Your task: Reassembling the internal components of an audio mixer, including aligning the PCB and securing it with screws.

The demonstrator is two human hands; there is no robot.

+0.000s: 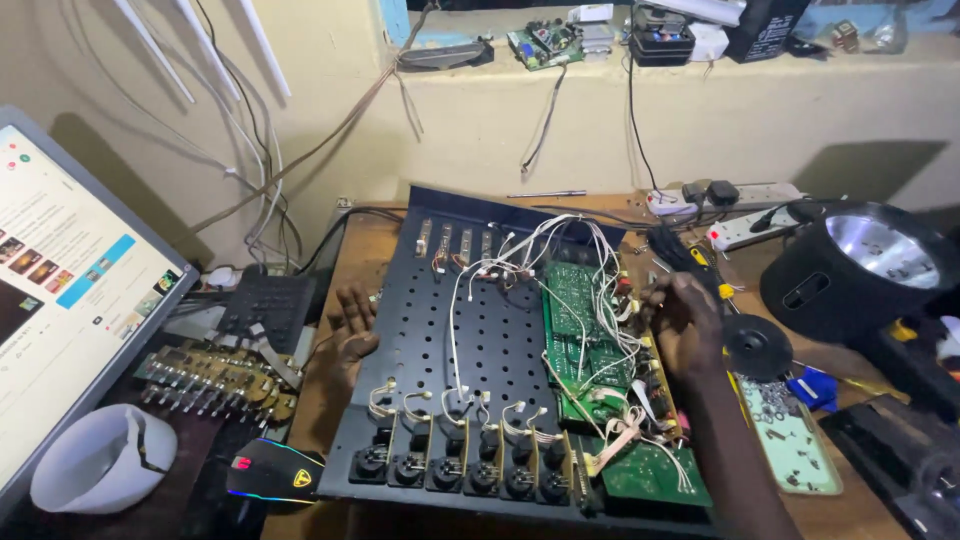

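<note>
A white bowl point(100, 460) sits far left of the black metal chassis point(470, 340). The left hand point(350, 325) lies open on its left edge. The right hand point(685, 325) grips its right edge, beside the green circuit board point(580, 335). Farther right, a tray point(795, 440) holds small screws.

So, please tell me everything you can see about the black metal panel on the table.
The black metal panel looks like perforated sheet metal and lies flat on the wooden table. Round sockets line its near edge. Green circuit boards and white wires sit on it. The left hand rests at its left edge; the right hand touches the parts at its right edge.
</note>
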